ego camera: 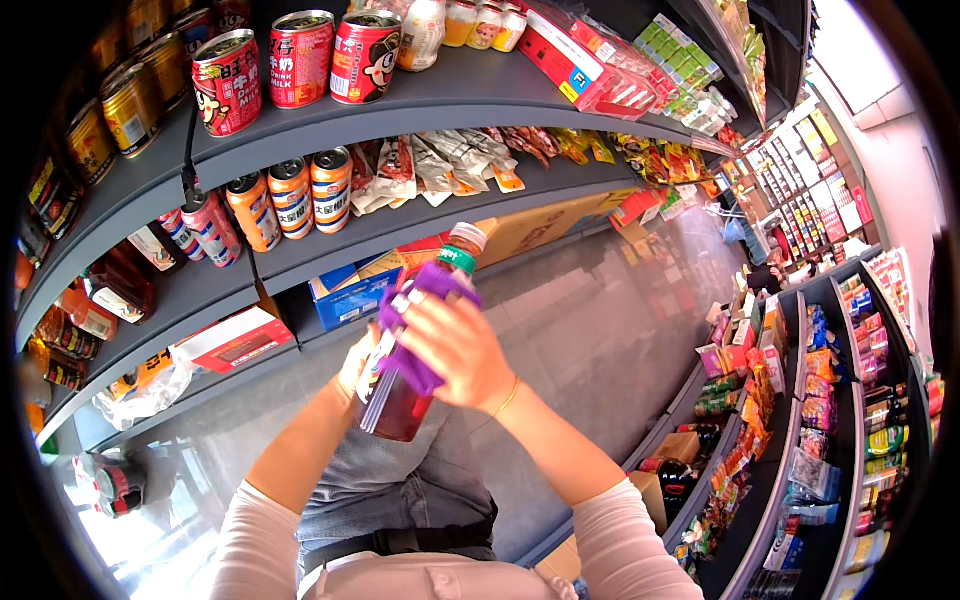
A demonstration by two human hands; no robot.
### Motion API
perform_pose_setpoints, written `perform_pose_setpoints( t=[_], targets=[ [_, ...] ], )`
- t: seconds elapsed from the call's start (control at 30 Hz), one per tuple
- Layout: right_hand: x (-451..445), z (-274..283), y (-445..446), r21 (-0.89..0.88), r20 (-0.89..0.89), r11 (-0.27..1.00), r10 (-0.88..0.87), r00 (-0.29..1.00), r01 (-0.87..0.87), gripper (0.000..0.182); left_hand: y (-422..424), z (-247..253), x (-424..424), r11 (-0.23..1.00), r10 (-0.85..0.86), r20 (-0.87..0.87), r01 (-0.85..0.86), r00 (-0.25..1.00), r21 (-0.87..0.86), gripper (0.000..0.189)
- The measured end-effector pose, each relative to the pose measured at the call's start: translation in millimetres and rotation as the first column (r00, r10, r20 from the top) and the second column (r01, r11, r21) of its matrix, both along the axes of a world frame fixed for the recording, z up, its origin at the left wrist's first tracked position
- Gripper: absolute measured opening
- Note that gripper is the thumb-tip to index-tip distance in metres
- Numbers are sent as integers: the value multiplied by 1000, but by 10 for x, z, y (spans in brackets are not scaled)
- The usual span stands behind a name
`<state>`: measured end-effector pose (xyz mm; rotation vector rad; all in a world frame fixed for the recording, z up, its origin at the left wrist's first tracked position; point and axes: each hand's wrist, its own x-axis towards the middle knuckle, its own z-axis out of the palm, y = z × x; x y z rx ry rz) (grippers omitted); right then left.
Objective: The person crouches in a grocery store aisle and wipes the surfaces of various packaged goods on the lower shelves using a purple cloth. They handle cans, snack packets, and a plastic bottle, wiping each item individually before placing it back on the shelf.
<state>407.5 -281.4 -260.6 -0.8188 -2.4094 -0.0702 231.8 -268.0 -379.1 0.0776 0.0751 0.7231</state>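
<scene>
A large plastic bottle of dark red drink [405, 416] is held tilted in front of my body, its white cap [469, 235] pointing up and away from me. My left hand [358, 364] grips the bottle's left side; part of its fingers is hidden behind the bottle. My right hand [457, 349] presses a purple cloth [420, 371] against the bottle's label and upper side. Below the cap runs a green band [456, 259] with writing. The cloth covers much of the label.
Ahead, a grey shelf [480, 101] bears red milk cans [302, 60], with orange cans [290, 199] and snack packets [431, 169] one level down. Cartons, among them a blue box [356, 300], sit at the bottom. More stocked shelves [784, 427] stand to the right. Bundled bottles [112, 484] stand on the floor left.
</scene>
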Motion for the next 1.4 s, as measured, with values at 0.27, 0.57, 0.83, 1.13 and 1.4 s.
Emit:
perform_pose_setpoints(
  t=[0.27,0.57,0.83,1.13,1.4],
  targets=[
    [68,-332,-370,-216,81,976,37,996,-18,66,49,43,201,995,-50,-55,45,997,-90,76],
    [20,-205,-20,-149,41,982,120,992,-113,66,67,-98,86,990,-47,-22,43,999,-135,96],
    [-4,-136,90,-193,-168,980,-81,982,48,54,-42,-59,69,981,79,-294,-23,952,190,95],
    [-72,-341,-636,-137,80,947,304,949,-292,38,-7,-21,73,986,-139,-21,141,990,90,71],
    [369,-411,70,-433,-402,877,-395,826,209,48,-2,41,79,951,-160,9,152,987,269,84]
  ],
)
